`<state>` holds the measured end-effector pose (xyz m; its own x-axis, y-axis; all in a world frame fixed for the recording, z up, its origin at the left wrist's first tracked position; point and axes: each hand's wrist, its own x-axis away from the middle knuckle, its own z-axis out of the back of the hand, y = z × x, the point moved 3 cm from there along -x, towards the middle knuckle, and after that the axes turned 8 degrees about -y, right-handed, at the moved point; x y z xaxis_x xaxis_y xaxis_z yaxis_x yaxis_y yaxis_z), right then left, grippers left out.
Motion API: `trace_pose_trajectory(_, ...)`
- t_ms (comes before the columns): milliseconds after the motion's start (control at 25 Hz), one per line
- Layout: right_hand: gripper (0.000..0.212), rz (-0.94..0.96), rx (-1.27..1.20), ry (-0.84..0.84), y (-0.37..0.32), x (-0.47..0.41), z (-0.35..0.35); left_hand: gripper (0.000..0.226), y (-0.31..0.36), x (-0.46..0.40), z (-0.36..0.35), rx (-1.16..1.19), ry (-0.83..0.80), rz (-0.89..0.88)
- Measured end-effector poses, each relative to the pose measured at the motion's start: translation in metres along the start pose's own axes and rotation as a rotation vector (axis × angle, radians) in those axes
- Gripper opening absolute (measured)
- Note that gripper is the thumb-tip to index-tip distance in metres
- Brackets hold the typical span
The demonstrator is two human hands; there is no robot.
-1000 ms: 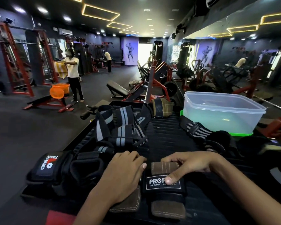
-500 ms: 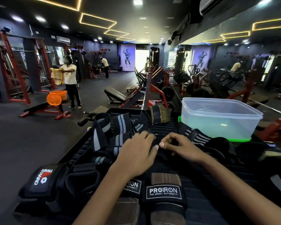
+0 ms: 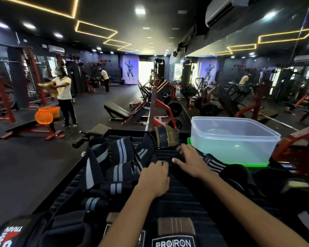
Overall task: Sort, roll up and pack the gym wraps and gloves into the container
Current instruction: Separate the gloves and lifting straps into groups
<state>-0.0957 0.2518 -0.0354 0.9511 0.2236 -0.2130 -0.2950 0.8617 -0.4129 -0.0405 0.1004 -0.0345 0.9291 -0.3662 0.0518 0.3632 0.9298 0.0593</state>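
1. Gym hall, dark, with yellow strip lights overhead, red racks and benches; my work surface is a black ribbed mat [image 3: 177, 195] running from near to far.
2. Container [image 3: 234, 139]: clear plastic tub, lid off, far right on the mat, standing on a green lid [image 3: 246, 165].
3. Striped wraps [image 3: 114, 164]: black with grey bands, heaped loose at left centre.
4. My left hand [image 3: 154, 179]: knuckles up, fingers curled down onto dark fabric at the heap's right edge; whether it grips, I cannot tell.
5. My right hand [image 3: 189, 160]: just beyond the left, fingers bent, pinching a dark strap on the mat, near the container.
6. Tan-and-black glove [image 3: 165, 138]: far centre, left of the container.
7. PROIRON pads [image 3: 175, 234]: brown and black, nearest edge, between my forearms.
8. Black glove with red-white logo [image 3: 9, 236]: near left corner.
9. Person in pale shirt [image 3: 63, 97], far left, holding a cloth beside orange baskets [image 3: 46, 114].
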Motion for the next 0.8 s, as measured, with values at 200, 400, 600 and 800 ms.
trace_pose_trajectory(200, 0.092, -0.206, 0.079, 0.157, -0.022, -0.081, 0.002, 0.042, 0.000, 0.002, -0.006, -0.084, -0.013, -0.005)
trace_pose_trajectory(400, 0.118, -0.394, 0.081, 0.050, -0.021, -0.130, -0.029, 0.037, -0.004, -0.004, -0.003, -0.085, 0.010, -0.001)
trace_pose_trajectory(600, 0.099, -0.396, 0.022, 0.131, -0.011, -0.133, -0.022, 0.041, -0.007, -0.005, 0.000, -0.010, 0.088, 0.036)
trace_pose_trajectory(800, 0.088, -0.201, -0.006, 0.083, 0.002, -0.095, 0.002, 0.051, -0.017, -0.008, 0.000, 0.231, 0.249, 0.081)
